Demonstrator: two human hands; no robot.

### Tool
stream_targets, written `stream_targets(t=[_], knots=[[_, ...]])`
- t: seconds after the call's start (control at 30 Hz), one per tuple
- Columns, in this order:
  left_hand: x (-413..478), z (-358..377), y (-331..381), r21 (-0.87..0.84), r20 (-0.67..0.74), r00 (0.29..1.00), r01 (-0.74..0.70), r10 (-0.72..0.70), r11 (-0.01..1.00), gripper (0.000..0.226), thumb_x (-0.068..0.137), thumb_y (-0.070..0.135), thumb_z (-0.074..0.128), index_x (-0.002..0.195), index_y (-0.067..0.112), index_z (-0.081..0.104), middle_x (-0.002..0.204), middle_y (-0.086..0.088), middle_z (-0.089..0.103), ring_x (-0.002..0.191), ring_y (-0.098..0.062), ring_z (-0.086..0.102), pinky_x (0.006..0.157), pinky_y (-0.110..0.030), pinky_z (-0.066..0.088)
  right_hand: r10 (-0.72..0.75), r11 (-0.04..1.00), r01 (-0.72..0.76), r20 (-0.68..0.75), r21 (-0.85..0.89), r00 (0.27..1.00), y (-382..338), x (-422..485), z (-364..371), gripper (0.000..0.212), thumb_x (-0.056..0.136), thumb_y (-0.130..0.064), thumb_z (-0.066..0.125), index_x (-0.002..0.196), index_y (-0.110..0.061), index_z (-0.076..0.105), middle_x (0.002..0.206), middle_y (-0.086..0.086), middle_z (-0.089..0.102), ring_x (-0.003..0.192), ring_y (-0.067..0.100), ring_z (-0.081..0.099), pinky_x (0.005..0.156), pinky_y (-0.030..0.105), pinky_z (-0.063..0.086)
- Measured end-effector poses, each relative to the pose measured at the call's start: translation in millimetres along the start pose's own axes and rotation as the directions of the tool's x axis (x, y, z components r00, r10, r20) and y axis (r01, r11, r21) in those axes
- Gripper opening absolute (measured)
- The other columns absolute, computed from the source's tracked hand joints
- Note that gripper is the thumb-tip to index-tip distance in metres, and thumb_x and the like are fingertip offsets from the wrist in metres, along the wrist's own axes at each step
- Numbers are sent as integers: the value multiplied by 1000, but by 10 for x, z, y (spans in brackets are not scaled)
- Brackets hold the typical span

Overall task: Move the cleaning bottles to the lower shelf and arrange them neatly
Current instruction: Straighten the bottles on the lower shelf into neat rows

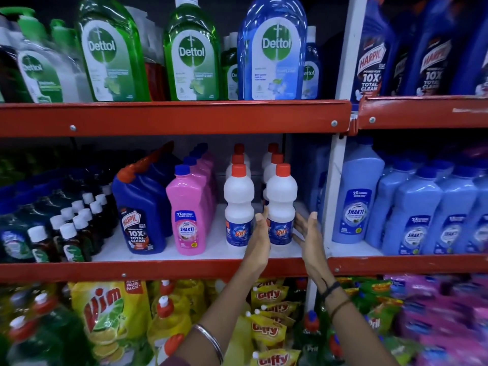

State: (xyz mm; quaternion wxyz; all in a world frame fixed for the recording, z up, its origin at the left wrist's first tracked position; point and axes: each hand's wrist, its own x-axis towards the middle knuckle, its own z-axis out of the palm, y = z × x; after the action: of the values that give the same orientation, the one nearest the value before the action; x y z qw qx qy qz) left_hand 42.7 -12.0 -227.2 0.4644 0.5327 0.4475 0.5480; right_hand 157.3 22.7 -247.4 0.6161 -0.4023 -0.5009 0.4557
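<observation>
**A:** Status on the hands?

**B:** Both up at the middle shelf (169,268). Left hand (260,235) flat, fingers extended and together, palm against the left side of the front-right white Rin bottle (281,204). Right hand (307,233) spread flat, palm facing that bottle's right side — looks just off it, can't confirm contact. Neither hand is clamped on anything.

**A:** So the bottle sits between the palms?

**B:** Yes, upright on the shelf board, red cap on. Directly left of the left hand is the second front Rin bottle (239,204), also upright; the back of the left hand is touching or nearly touching it. More red-capped white bottles stand in two rows behind both, past the fingertips.

**A:** Further out?

**B:** Left of the left hand: pink Shakti bottle (186,215), then a dark blue Harpic bottle (142,217), then small dark bottles with white caps (71,233). Right of the right hand: white upright post (335,196), then pale blue Shakti bottles (412,215).

**A:** Above and below?

**B:** Above the hands — top shelf with green Dettol bottles (192,51) and a blue Dettol bottle (272,48). Below the wrists — yellow Vim pouch (111,313) and Giffy pouches (269,328). Bangle on the left forearm, threads on the right wrist.
</observation>
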Motion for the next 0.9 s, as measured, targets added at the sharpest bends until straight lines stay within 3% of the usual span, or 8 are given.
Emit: stream_targets(t=[0.13,0.2,0.27,0.37,0.43,0.57,0.7,0.9], knots=[[-26,10,-31,8,-33,999,-27,28,1000,66,89,60,10,148,36,26,155,5,31,143,-21,30,115,-40,27,-20,1000,19,-18,-22,1000,0,-38,16,78,78,-68,22,137,-21,44,145,5,46,131,19,44,106,36,38],[-108,8,-84,-26,-114,987,-114,110,993,57,90,58,17,137,37,43,143,9,45,136,-16,42,111,-34,35,-101,995,97,-92,-38,991,11,-139,56,68,84,-66,24,135,-26,45,142,1,48,129,14,45,102,24,39],[-211,-23,-127,-45,-275,938,-232,212,972,39,101,47,23,120,37,55,127,14,58,122,-3,53,103,-23,42,-247,969,243,-136,-45,960,-14,-315,128,56,90,-62,27,128,-29,48,132,-9,52,121,0,48,91,6,39],[-302,-172,-74,-26,-474,828,-352,299,936,42,101,45,26,123,25,56,122,13,58,108,15,53,86,-4,43,-389,921,386,-47,-53,920,6,-502,296,61,86,-67,29,121,-24,55,123,-14,56,116,-4,52,92,8,41],[-245,-315,-52,-7,-506,815,-329,281,944,47,100,44,23,132,21,49,127,9,53,110,12,52,81,-4,43,-362,928,367,71,-70,929,-6,-540,457,58,89,-63,28,122,-23,54,124,-15,56,117,-3,52,94,11,42],[-132,-495,-26,-100,-411,905,-164,110,981,55,101,46,12,145,24,36,147,-1,42,121,-7,42,97,-25,39,-185,971,211,204,-110,961,45,-479,715,47,97,-42,23,139,-25,32,135,-25,38,122,-21,36,98,3,31],[-142,-531,-4,-122,-348,935,-111,62,986,63,94,56,9,144,28,37,147,-4,44,118,-9,44,96,-29,36,-65,995,80,225,-57,972,137,-363,812,92,71,-83,28,145,-28,25,153,-8,31,139,8,32,117,37,26],[-67,-618,-21,-168,-335,941,-104,43,980,59,100,49,6,146,27,36,152,-4,39,131,-16,40,98,-31,33,-44,999,36,247,36,968,179,-260,787,95,67,-86,34,142,-27,36,144,-5,46,127,5,46,92,12,44]])
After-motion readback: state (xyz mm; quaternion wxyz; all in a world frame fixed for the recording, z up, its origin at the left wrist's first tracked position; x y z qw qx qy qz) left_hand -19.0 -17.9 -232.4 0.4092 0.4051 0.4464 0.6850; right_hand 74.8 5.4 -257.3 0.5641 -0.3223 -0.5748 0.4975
